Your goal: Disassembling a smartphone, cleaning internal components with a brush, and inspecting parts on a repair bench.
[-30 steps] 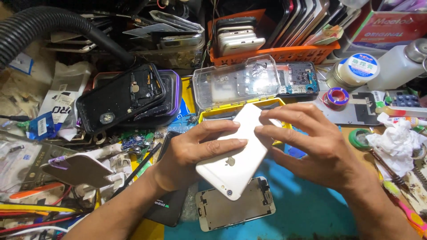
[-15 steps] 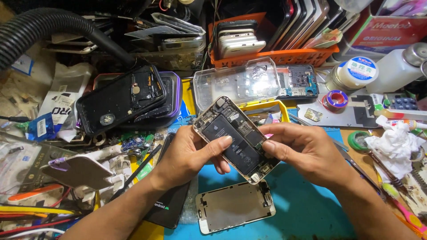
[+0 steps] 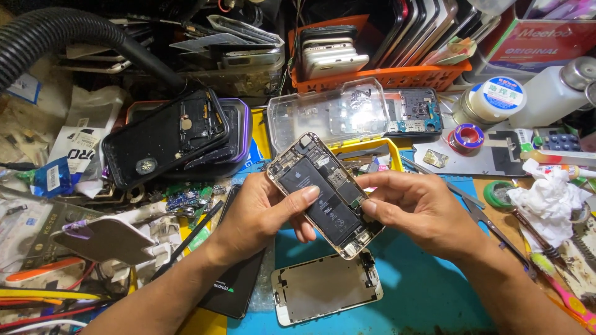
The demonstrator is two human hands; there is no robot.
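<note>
Opened phone chassis, battery side up, grasped at its edges by the fingers of the left hand and right hand, held above the blue mat and detached screen panel.

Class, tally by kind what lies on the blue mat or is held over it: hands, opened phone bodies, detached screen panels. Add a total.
Hands: 2 (left hand, right hand)
Opened phone body, held by both hands: 1
Detached screen panel, lying on the blue mat: 1
Total: 4
</note>
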